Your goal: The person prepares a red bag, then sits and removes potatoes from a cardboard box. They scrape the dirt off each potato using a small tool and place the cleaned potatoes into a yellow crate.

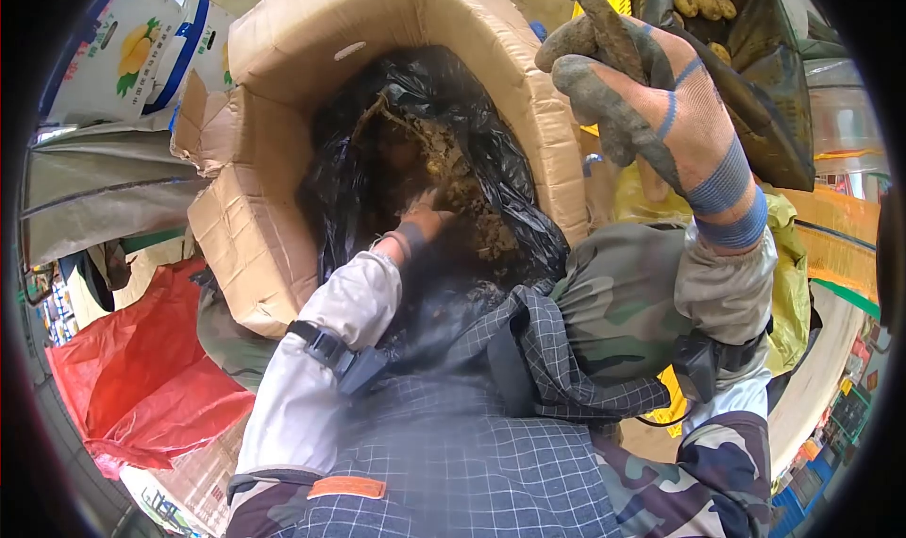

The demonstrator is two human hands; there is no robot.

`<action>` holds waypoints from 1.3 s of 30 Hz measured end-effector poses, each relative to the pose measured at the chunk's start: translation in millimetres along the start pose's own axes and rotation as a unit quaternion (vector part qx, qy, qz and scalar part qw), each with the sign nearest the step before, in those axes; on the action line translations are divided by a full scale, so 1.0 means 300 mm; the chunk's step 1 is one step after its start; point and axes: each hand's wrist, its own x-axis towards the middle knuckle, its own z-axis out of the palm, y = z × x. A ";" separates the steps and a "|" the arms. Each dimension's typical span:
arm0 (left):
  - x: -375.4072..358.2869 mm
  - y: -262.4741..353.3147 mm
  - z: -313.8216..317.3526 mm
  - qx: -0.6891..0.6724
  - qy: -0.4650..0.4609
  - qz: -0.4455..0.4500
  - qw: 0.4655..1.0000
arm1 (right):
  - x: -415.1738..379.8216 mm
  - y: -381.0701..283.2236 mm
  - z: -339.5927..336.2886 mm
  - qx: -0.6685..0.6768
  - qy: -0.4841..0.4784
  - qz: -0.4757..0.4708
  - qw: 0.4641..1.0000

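In front of me stands a cardboard box (268, 245) lined with a black plastic bag (500, 165). Crumbly brown soil (486, 222) with some root-like pieces lies inside the bag. My left hand (427, 219) reaches down into the bag, close to the soil. Blur and shadow hide how its fingers are set. Up at the right, past the box's edge, my right hand (651, 104) wears an orange and blue knit glove with dirty grey fingers. It is closed around a long, thin, brown root (604, 24), whose upper end leaves the view.
A black bag (779, 104) at the upper right holds several yellowish tubers (703, 0). Printed white cartons (127, 57) stand at the upper left. A red plastic bag (142, 368) lies at the left, and yellow plastic (788, 293) is beside my right sleeve.
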 end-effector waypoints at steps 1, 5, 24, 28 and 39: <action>-0.006 -0.008 0.002 -0.051 -0.020 0.048 0.997 | 0.000 0.010 -0.011 -0.014 -0.001 0.001 1.000; -0.005 0.155 -0.113 0.006 0.047 -0.227 0.973 | -0.005 0.040 -0.003 -0.033 0.022 0.035 0.999; -0.272 0.421 -0.095 0.390 0.015 0.162 0.906 | 0.011 0.055 -0.025 0.068 -0.012 0.007 0.998; -0.116 0.415 0.058 0.348 -0.073 0.211 0.911 | 0.007 -0.032 0.009 0.119 0.000 0.111 0.987; -0.269 0.575 -0.259 0.310 -0.263 0.068 0.911 | 0.022 0.118 -0.038 0.001 -0.029 -0.006 1.000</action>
